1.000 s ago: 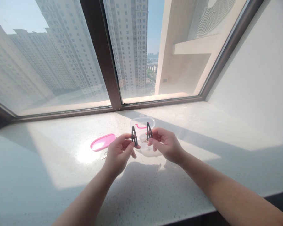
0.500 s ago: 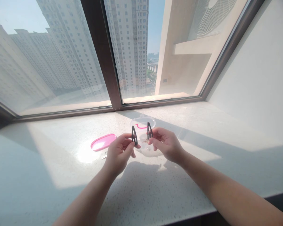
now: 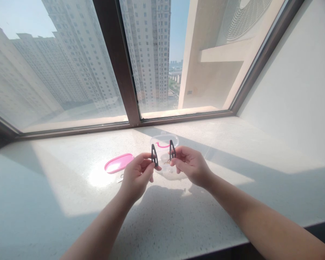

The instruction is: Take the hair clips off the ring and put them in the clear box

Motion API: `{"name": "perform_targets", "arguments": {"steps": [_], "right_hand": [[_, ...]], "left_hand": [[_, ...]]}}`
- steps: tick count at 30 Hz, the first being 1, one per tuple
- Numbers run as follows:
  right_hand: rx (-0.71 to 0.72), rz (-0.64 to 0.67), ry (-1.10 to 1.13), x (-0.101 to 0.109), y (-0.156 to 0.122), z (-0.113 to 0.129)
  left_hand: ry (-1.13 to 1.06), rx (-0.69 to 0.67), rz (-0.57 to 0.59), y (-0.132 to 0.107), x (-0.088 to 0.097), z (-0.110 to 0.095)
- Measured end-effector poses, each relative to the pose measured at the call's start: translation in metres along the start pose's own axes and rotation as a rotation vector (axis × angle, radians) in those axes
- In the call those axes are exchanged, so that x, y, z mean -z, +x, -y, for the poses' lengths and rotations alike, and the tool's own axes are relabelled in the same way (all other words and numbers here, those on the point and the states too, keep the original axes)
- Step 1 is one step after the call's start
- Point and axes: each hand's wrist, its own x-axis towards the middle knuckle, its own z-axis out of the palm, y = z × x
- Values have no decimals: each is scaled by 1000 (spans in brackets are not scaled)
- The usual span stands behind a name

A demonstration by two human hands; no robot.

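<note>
My left hand (image 3: 137, 175) pinches a black snap hair clip (image 3: 154, 155) and holds it upright, point up. My right hand (image 3: 191, 164) pinches a second black hair clip (image 3: 172, 149) the same way, a short gap to the right of the first. Both clips hang above a clear plastic box (image 3: 165, 141) with a pink mark inside, which rests on the white speckled windowsill (image 3: 219, 144). Small items in the box are partly hidden by my fingers.
A pink oval lid (image 3: 118, 163) lies on the sill left of my left hand, with a small metal piece (image 3: 120, 177) just in front of it. A dark window frame (image 3: 116, 65) and glass stand behind. A white wall (image 3: 300, 90) closes the right side.
</note>
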Motion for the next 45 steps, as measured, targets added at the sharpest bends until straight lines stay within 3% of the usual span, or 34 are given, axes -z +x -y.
{"name": "perform_targets", "arguments": {"steps": [45], "right_hand": [[51,-4,-44,0,-1,-1]], "left_hand": [[38,-21,26,0,1,3]]}}
